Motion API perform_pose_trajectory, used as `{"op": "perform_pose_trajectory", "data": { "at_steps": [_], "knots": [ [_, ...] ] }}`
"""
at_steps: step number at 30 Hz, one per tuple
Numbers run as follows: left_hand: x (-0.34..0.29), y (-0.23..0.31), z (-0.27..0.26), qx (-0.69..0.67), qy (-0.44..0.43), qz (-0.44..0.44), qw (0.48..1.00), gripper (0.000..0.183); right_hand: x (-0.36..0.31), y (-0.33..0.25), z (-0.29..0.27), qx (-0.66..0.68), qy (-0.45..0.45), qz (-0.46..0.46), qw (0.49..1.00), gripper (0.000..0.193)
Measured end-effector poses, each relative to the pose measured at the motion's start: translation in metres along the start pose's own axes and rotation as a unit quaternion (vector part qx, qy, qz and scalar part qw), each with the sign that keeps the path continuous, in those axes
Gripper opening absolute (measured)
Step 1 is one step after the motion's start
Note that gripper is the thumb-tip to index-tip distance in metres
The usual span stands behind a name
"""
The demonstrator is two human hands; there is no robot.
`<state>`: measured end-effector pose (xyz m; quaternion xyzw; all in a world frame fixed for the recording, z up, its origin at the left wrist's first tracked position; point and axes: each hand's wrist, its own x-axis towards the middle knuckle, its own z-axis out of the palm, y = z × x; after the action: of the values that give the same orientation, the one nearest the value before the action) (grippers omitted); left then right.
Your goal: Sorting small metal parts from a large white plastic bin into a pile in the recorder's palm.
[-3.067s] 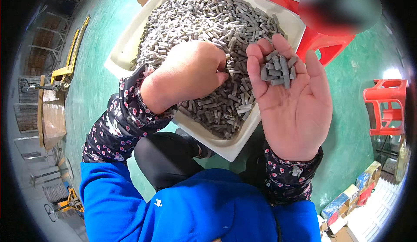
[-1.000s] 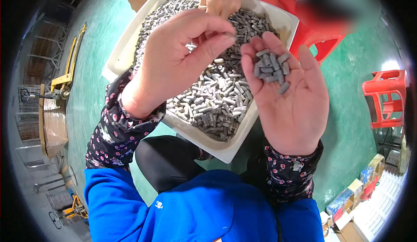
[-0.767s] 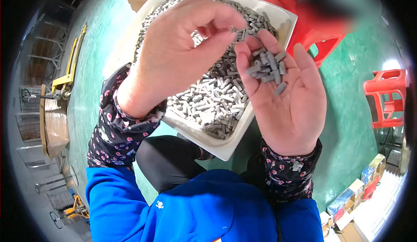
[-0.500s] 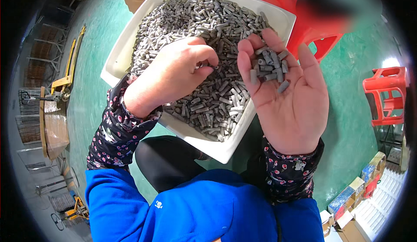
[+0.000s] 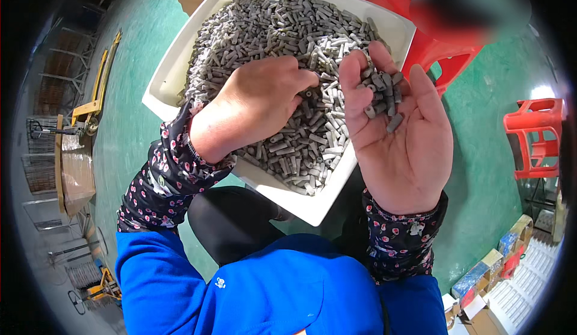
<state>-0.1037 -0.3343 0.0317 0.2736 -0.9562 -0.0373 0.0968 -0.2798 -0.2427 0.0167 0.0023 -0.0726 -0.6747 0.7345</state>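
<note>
A white plastic tub [image 5: 277,194] is heaped with small grey tubes [image 5: 252,31], short hollow pieces with a dusty look. Over the middle of the heap, my left hand [image 5: 252,97] is closed in a pinch, thumb and forefinger almost meeting. A tube end shows by those fingertips, but whether they grip it is unclear. My right hand [image 5: 402,148] is palm up above the tub's right edge, fingers curled into a cup. Several loose grey tubes [image 5: 383,94] lie in it, against the fingers.
A red plastic stool [image 5: 448,58] stands behind the tub's right corner, and another red stool [image 5: 534,136] is farther right. Cardboard boxes [image 5: 493,263] line the lower right. A yellow pallet jack [image 5: 90,109] and a wrapped stack [image 5: 78,172] are at the left on the green floor.
My left hand has moved right and a little down toward the tubes, closer to my right hand. The right hand's fingers have curled in more around its tubes.
</note>
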Motion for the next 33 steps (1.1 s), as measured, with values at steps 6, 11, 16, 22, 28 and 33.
{"op": "perform_pose_trajectory", "data": {
  "at_steps": [6, 11, 16, 22, 28, 33],
  "knots": [
    [0.002, -0.005, 0.005, -0.018, 0.035, 0.014, 0.999, 0.02, -0.002, -0.004, 0.006, -0.014, 0.026, -0.012, 0.999, 0.042],
    [0.006, -0.008, -0.005, -0.125, 0.001, -0.082, 0.989, 0.01, -0.002, -0.002, 0.005, -0.032, 0.04, -0.022, 0.998, 0.042],
    [0.005, -0.01, -0.002, -0.196, 0.047, -0.085, 0.976, 0.013, -0.002, -0.004, 0.004, -0.04, 0.027, -0.025, 0.999, 0.041],
    [0.006, 0.006, -0.022, -0.294, 0.144, -0.156, 0.932, 0.017, 0.002, 0.004, 0.013, -0.075, 0.118, -0.051, 0.989, 0.043],
    [0.028, 0.034, -0.037, -0.397, 0.141, -0.062, 0.905, 0.023, 0.002, 0.006, 0.019, -0.111, 0.167, -0.033, 0.979, 0.042],
    [0.027, 0.002, -0.012, -0.157, 0.117, -0.065, 0.979, 0.007, 0.002, -0.002, 0.016, -0.102, 0.129, -0.063, 0.984, 0.04]
  ]
}}
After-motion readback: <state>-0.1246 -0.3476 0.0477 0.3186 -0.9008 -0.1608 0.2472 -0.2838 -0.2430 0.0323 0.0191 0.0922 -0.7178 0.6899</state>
